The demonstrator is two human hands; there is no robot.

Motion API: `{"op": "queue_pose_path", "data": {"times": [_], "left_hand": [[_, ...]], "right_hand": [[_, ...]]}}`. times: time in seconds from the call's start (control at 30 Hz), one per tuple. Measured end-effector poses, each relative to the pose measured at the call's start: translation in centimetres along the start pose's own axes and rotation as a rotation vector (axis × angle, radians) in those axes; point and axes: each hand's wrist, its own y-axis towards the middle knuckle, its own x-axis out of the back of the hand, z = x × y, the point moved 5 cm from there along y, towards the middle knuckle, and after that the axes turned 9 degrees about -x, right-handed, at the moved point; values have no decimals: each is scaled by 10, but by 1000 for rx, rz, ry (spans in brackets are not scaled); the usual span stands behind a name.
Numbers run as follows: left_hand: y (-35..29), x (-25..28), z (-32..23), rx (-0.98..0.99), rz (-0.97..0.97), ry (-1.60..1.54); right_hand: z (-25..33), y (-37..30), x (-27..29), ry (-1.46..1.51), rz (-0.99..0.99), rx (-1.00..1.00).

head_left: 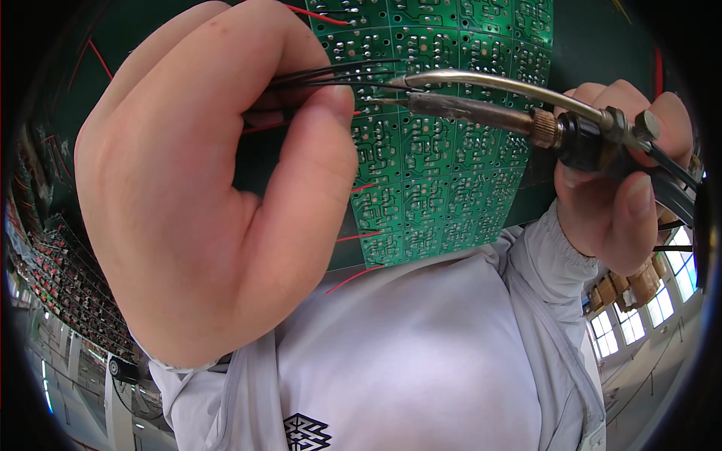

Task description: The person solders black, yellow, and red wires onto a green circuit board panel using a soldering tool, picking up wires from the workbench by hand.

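Between the thumb and fingers of my left hand (203,173) is a small bunch of thin black wires (323,77), their ends reaching over a green circuit board panel (444,150). My right hand (613,165) grips a soldering iron (481,113) with a curved metal solder feed tube (496,81) fixed along it. The iron's tip lies close to the wire ends, over the board; whether it touches them I cannot make out. Short red wires (359,237) stick out from the panel's left edge. The panel is a grid of repeated small boards, its solder joints facing up.
At the left, many populated circuit boards (71,293) stand in a curved row. A dark green work surface (579,45) lies beneath the panel. Cardboard boxes (628,289) and windows (632,323) show at the right. Black cables (673,192) run back from the iron.
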Motion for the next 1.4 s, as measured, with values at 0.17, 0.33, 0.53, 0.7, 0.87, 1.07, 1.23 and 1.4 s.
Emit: {"op": "queue_pose_path", "data": {"times": [0.17, 0.33, 0.53, 0.7, 0.87, 1.07, 1.23, 1.4], "left_hand": [[3, -4, -2, -14, 16, 17], [3, -5, -4, 7, 9, 23], [3, -5, -4, 18, 8, 28], [4, -4, -2, 16, 3, 24], [3, -4, -3, 66, 18, 9], [-11, 8, 9, 88, -195, -10], [-19, 37, -16, 94, -254, 243], [4, 4, -22, -36, 38, 83]], "right_hand": [[1, -2, 7, 39, -19, -28], [1, -5, 7, 44, -51, -30], [2, -3, 12, -8, -70, 28], [0, -4, 14, 93, -107, -19], [6, -4, 4, -25, -297, -62], [3, -8, 23, 117, -368, -45], [4, -7, 31, 420, -252, -21], [-1, -21, 44, 321, -298, 5]]}}
